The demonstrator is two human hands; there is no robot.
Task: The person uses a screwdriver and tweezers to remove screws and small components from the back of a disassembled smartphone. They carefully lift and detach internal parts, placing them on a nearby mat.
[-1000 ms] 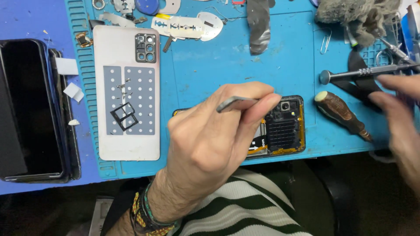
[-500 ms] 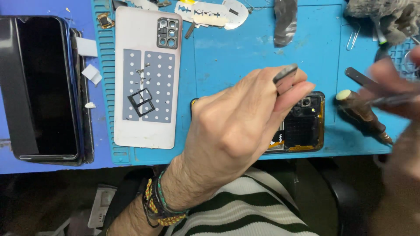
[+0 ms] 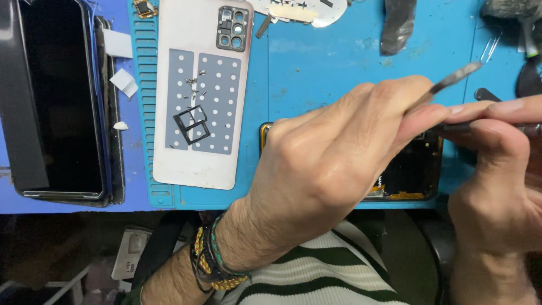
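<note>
- Two hands work close together over a blue work mat (image 3: 339, 51), nearest the camera above a green and white striped top.
- The left hand (image 3: 333, 169), with beaded bracelets (image 3: 212, 262) at its wrist, is closed around slim metal tweezers (image 3: 451, 82), whose grey end sticks up and to the right past the fingers.
- The right hand (image 3: 497, 192) comes in from the right edge; its thumb and fingers pinch a thin dark tool shaft (image 3: 491, 129) lying level, and its fingertips touch those of the left hand.
- Under both hands lies an opened phone (image 3: 412, 175) with dark insides and an orange-lined rim, near the mat's front edge, mostly hidden by the left hand.
- To the left, a white phone back cover (image 3: 197, 101) lies inside up; on it sit a small black tray frame (image 3: 191, 125) and some tiny screws (image 3: 195, 85).
- Farther left, off the mat, rests a dark phone screen (image 3: 56, 96).
- At the far edge lie a dark flat piece (image 3: 398, 25) and a pale metal plate (image 3: 305, 11).
</note>
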